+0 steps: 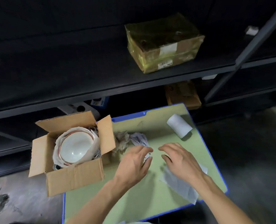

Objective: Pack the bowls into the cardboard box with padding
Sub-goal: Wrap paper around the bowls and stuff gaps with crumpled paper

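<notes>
The green tabletop [151, 188] is lit brightly from above; the shelving [69, 62] behind is left almost black; the left hand [134, 160], right hand [181, 160] and crumpled paper [139, 139] are smeared by motion blur.

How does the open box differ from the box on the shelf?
The open box has its flaps spread and shows a bowl in paper; the shelf box is closed and covered in shiny tape. The open box sits low at the table; the shelf box sits higher. Both are brown cardboard.
</notes>
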Motion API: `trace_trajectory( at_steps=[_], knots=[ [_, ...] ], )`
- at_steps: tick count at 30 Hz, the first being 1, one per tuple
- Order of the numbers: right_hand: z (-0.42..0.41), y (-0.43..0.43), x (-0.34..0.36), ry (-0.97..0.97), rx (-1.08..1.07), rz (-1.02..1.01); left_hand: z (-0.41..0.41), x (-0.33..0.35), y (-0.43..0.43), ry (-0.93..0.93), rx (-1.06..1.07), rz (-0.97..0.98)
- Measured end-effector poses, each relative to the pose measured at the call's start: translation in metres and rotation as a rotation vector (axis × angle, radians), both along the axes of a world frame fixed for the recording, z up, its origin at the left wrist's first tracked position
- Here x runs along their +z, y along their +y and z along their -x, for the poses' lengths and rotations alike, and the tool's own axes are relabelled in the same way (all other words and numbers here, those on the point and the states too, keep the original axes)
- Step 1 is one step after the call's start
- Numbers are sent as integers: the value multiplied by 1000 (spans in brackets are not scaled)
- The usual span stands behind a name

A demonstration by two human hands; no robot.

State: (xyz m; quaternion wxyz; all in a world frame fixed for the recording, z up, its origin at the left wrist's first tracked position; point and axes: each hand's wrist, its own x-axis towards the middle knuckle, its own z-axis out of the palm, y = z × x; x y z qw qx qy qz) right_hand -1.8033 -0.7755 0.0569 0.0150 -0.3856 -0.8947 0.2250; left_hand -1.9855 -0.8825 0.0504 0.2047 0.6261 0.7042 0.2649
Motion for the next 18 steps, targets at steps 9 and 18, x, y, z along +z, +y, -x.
trace_trajectory(
  at_steps=[9,18],
  knots=[
    [-40,69,-25,-118,-215,13,-23,-29,36,43,-49,183],
    [-2,131,-74,-323,-276,-80,-30,-29,17,31,24,261]
  ],
)
